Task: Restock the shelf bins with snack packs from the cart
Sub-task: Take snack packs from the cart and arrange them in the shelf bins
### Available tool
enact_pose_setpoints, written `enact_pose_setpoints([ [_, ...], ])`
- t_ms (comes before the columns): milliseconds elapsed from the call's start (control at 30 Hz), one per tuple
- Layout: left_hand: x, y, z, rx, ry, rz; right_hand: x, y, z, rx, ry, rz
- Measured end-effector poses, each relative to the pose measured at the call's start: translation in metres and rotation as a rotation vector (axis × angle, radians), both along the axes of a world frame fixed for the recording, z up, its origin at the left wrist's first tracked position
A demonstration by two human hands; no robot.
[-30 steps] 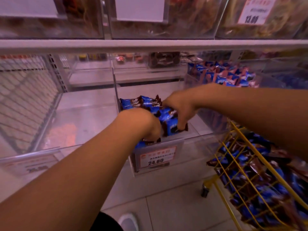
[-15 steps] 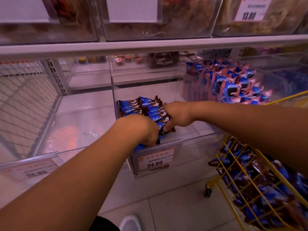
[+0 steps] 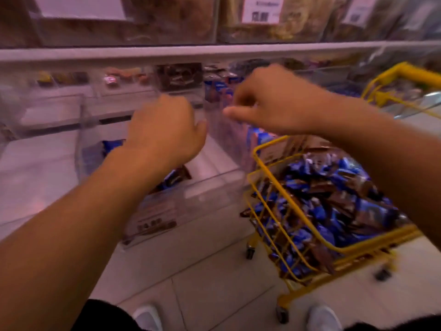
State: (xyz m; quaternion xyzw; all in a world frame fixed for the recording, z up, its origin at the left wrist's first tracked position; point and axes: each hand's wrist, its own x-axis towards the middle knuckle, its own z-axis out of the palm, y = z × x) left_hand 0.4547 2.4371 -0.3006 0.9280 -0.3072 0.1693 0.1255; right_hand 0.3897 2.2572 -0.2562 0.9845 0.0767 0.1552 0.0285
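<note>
Both hands, the left hand [image 3: 164, 130] and right hand [image 3: 267, 99], hover loosely curled and empty above the clear plastic shelf bin [image 3: 214, 187], which holds few blue-and-brown snack packs [image 3: 174, 179]. The yellow wire cart [image 3: 262, 177] beside it remains heaped.

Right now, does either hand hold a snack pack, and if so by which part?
Nothing is held. The left hand and the right hand are both raised above the clear bin, loosely curled and without a pack in their grip.
</note>
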Motion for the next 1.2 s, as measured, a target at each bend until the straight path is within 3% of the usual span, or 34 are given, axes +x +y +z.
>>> enact_pose_setpoints([
  [33,-0.013,-0.019,0.003,-0.105,-0.074,-0.098,-0.021,-0.032,0.007,0.047,-0.041,-0.092],
  [100,-0.042,-0.065,0.005,-0.204,-0.066,-0.289,-0.059,-0.093,0.000,0.107,0.093,-0.371],
  [167,-0.067,-0.112,-0.002,-0.150,0.028,-0.452,-0.091,-0.140,-0.030,0.172,0.363,-0.630],
  [233,-0.081,-0.153,-0.018,0.015,0.093,-0.537,-0.109,-0.168,-0.067,0.216,0.503,-0.740],
  [400,-0.081,-0.209,-0.075,0.520,0.325,-0.465,-0.103,-0.198,-0.116,0.293,0.694,-0.731],
  [467,-0.074,-0.218,-0.093,0.736,0.423,-0.404,-0.095,-0.197,-0.120,0.199,0.825,-0.730],
  [567,-0.070,-0.225,-0.107,0.856,0.444,-0.388,-0.090,-0.191,-0.121,0.062,0.943,-0.718],
  [733,-0.064,-0.232,-0.123,1.130,0.363,-0.484,-0.091,-0.191,-0.115,0.031,0.876,-0.651],
  [833,-0.063,-0.234,-0.127,1.187,0.386,-0.527,-0.096,-0.195,-0.111,0.109,0.799,-0.629],
  [900,-0.068,-0.234,-0.127,1.169,0.385,-0.567,-0.102,-0.197,-0.107,0.216,0.770,-0.624],
  [1067,-0.069,-0.218,-0.099,0.897,0.399,-0.605,-0.120,-0.198,-0.088,0.565,0.639,-0.610],
  [1133,-0.062,-0.207,-0.080,0.672,0.438,-0.606,-0.127,-0.197,-0.082,0.746,0.553,-0.580],
  [1200,-0.050,-0.193,-0.063,0.321,0.543,-0.599,-0.132,-0.194,-0.079,0.860,0.486,-0.543],
])
